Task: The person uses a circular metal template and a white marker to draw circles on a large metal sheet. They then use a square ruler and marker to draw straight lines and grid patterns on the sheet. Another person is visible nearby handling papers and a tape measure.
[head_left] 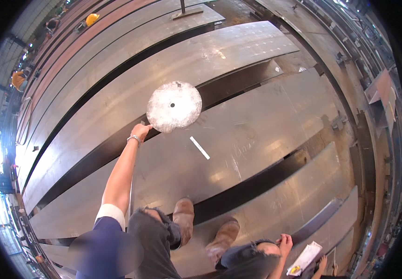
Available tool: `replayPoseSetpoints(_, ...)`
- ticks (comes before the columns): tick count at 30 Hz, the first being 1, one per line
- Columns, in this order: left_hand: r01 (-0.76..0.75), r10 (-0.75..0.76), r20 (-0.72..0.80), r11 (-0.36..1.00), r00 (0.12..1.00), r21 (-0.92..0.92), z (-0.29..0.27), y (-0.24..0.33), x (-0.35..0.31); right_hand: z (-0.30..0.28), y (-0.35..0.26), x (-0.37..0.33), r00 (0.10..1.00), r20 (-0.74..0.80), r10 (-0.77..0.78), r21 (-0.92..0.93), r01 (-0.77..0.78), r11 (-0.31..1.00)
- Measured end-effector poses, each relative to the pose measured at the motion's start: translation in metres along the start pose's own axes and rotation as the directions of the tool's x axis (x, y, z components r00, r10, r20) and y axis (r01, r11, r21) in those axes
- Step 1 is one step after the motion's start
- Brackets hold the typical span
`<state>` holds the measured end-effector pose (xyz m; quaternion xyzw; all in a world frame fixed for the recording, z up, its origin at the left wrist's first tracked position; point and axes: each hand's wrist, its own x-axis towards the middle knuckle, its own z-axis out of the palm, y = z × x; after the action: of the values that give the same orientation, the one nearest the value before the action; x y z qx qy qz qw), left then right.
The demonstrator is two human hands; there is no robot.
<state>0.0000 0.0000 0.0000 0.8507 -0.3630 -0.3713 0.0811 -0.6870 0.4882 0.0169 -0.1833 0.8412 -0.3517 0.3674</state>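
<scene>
With its fingers closed at the lower left rim of a round whitish disc, my left hand reaches forward from a dark blue sleeve. The disc has a small dark hole in its middle and spans the gap between two long grey steel plates. A narrow white strip lies on the nearer steel plate, below and right of the disc. Beside my right knee, my right hand is raised with loosely bent fingers and nothing visible in them. My two brown boots stand on the plates.
Long steel plates lie side by side with dark gaps between them, one gap passing by my boots. Another person's hand is near a white flat object with a yellow item on it. A yellow helmet shows far left. Steel rails curve along the right.
</scene>
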Motion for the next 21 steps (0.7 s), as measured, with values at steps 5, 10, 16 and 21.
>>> replayPoseSetpoints(5,0.172,-0.176,0.364,0.984,0.914,0.044,0.061,-0.062,0.134,0.046,0.094,0.061,0.998,-0.057,0.022,0.036,-0.02,0.999)
replayPoseSetpoints(10,0.299,-0.231,0.292,0.93,0.928,-0.213,0.071,-0.095,0.177,0.063,0.11,0.054,0.987,-0.078,0.143,0.152,-0.129,0.98)
replayPoseSetpoints(16,0.473,-0.093,0.57,0.674,0.817,-0.568,0.079,-0.088,0.185,0.054,0.137,-0.001,0.98,-0.132,0.152,0.132,-0.134,0.982)
replayPoseSetpoints(21,0.341,0.324,0.567,0.544,0.758,-0.767,0.071,-0.105,0.15,0.051,0.131,-0.032,0.959,-0.208,0.194,0.036,-0.19,0.981)
